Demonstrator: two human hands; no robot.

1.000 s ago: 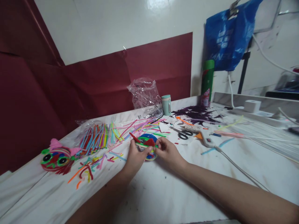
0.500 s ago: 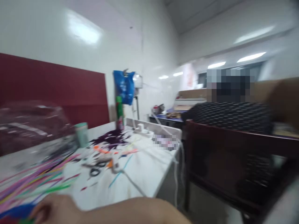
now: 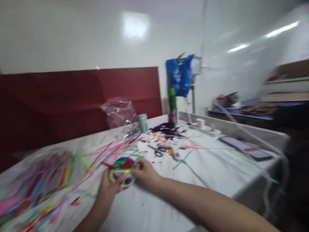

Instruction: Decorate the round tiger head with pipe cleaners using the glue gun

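Note:
Low in the middle of the head view is a small round craft piece (image 3: 127,181) in blue, green, red, yellow and white, blurred by motion. My left hand (image 3: 108,187) is closed around its left side, the thumb lying across the front. At the right edge, my right hand (image 3: 146,174) pinches the piece with its fingers curled. Just beyond the hands lie loose coloured pipe cleaners (image 3: 116,151) in pink, purple, yellow and green. Black-handled scissors (image 3: 159,152) and what looks like a glue gun with a cord (image 3: 175,154) rest farther back to the right.
Bundled coloured strips in clear plastic (image 3: 45,175) cover the table's left. Behind stand a pale green canister (image 3: 143,123), a crumpled clear bag (image 3: 120,114), dark purple scraps (image 3: 167,130) and a green spray can (image 3: 173,104). A power strip (image 3: 205,128) and a phone (image 3: 246,147) lie right.
My view has swung left and down toward the table. Both hands and the round piece now show fully; the chair and the seated person have left the view.

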